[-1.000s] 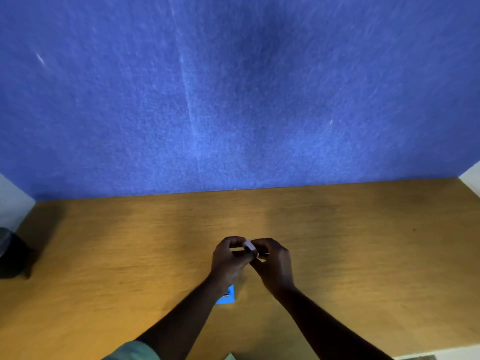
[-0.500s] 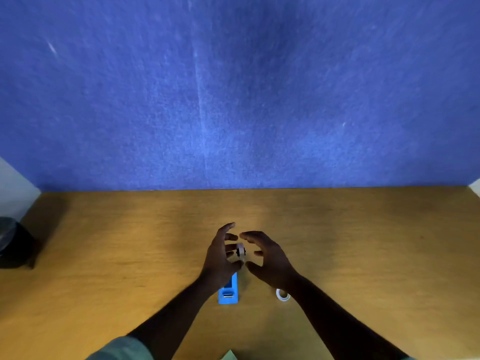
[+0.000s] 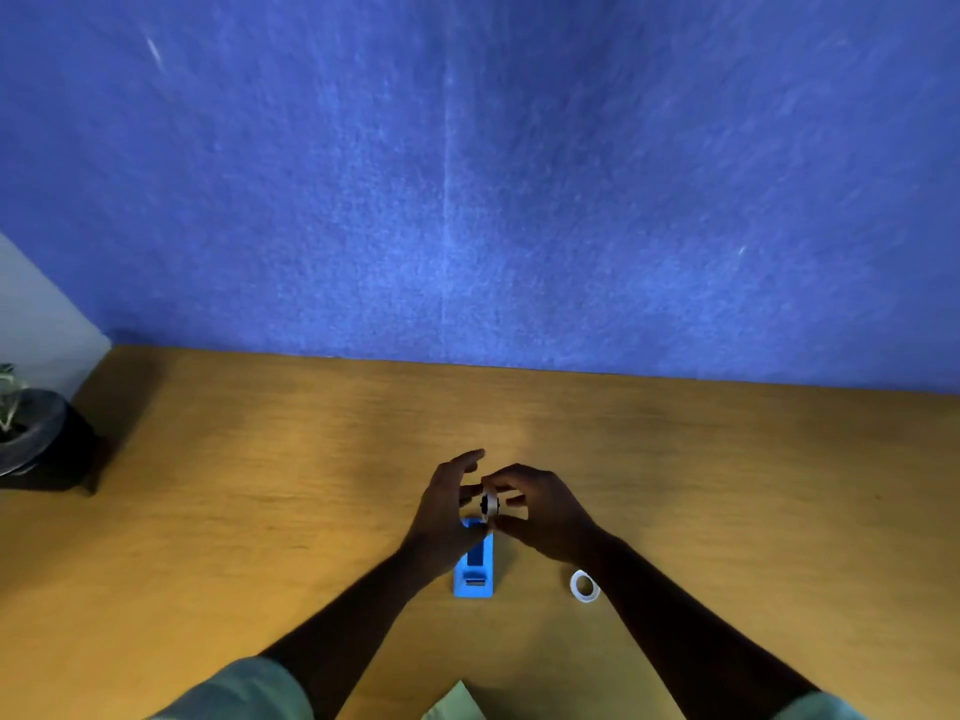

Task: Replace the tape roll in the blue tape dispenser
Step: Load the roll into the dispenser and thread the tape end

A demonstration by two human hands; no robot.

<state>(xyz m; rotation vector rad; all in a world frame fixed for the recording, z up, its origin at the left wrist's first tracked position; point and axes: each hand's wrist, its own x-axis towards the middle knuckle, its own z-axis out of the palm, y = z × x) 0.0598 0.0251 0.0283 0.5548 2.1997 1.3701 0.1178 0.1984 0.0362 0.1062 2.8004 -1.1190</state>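
Blue felt wall behind, a warm wooden desk (image 3: 260, 511) in front, and right in the middle of it sits the blue tape dispenser (image 3: 475, 571), our landmark for everything here. Just above its far end, both hands meet. The right hand (image 3: 545, 517) pinches a small roll of tape (image 3: 488, 504) on its dark hub, thumb below and fingers over the top, apparently holding it edge-on so it can drop straight into the dispenser's slot. The left hand (image 3: 447, 517) sits against the far end of the dispenser with its fingers spread and loose; by my reading it's there to steady the base and guide the roll, though whether it grips the plastic I can't tell. To the right of the dispenser, near its front end and partly tucked behind the right forearm, a bare white ring (image 3: 584, 585) lies flat on the desk, probably the spent core set out of the way. Far off to the left of the dispenser, a dark pot (image 3: 36, 439) is cut by the frame edge. The slot itself is hidden under the hands, and the roll is small and blurred, so whether it's already seated is anyone's guess.
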